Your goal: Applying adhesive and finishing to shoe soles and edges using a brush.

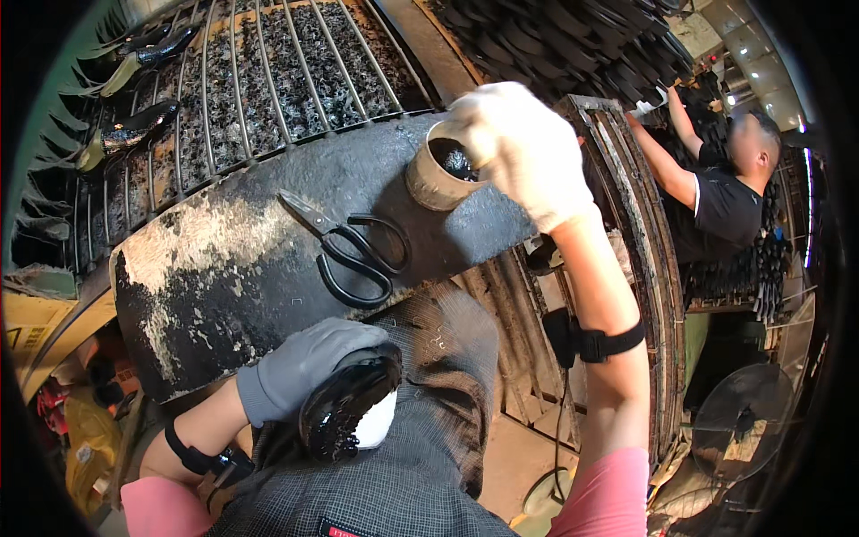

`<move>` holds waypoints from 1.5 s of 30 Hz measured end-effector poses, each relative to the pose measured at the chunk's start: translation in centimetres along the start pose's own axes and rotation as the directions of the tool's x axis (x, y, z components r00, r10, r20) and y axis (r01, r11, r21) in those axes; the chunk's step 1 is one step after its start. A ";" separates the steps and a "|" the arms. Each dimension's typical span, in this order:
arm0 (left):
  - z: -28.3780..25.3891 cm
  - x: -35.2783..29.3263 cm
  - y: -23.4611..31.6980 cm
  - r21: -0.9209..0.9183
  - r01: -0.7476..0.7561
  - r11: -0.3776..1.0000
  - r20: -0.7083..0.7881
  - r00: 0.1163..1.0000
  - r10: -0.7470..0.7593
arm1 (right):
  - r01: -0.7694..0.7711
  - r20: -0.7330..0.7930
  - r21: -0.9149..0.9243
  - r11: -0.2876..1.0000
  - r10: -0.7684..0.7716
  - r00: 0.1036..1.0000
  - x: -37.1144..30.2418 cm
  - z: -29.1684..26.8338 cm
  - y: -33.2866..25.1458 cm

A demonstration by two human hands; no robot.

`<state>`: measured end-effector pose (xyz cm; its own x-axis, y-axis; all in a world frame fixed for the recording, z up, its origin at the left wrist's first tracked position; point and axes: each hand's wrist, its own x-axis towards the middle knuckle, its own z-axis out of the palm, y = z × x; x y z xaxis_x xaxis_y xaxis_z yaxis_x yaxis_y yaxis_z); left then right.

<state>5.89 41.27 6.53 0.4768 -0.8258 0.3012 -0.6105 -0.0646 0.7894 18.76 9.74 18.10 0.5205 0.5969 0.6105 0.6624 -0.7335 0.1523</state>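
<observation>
My left hand (315, 365), in a grey glove, is closed around a rounded piece coated in wet, glossy black (335, 407), with a bare white patch on its right side. It holds this piece above my lap. My right hand (523, 152), in a white glove, is blurred at the rim of a round pot (434, 186) with black liquid inside. Its fingers look curled, and anything within them is hidden. A pair of scissors (344, 251) with black handles lies on the dark, paint-worn board (224, 295), left of the pot.
Beyond the board is a metal-barred rack (291, 72) over black-spattered scraps. Shiny black elongated pieces (139, 130) rest at its left. Dark pieces (564, 45) are heaped far right, where another person (729, 192) reaches toward them. A fan (743, 421) stands lower right.
</observation>
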 end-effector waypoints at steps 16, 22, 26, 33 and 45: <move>0.6 -1.0 -0.6 -0.109 0.116 0.987 -0.078 0.989 -0.125 | -0.615 0.088 0.619 0.489 0.735 0.672 3.1 -7.4 -4.3; -1.1 -0.5 1.0 -0.082 0.272 0.959 0.061 0.962 -0.267 | -0.553 0.026 0.367 0.748 0.586 0.810 -2.4 -2.7 -3.7; -0.3 3.5 4.5 -0.041 0.691 0.721 0.150 0.718 -0.679 | -0.485 -0.058 0.748 0.453 0.773 0.632 -6.4 -2.7 -7.1; 7.1 2.1 -2.2 -0.019 0.078 0.997 -0.274 0.958 -0.080 | -0.013 0.206 0.978 -0.209 0.950 0.236 -17.5 -6.3 -12.9; 12.3 7.2 -3.4 0.250 -0.297 0.921 -0.280 0.889 0.363 | -0.309 0.263 0.924 -0.227 0.962 0.079 -23.8 -1.3 -14.4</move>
<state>3.58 28.65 -0.56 0.3794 -0.6002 0.7042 -0.8626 0.0458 0.5037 -3.90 5.63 2.39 0.8196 -0.5729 -0.0098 0.1863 0.2826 -0.9410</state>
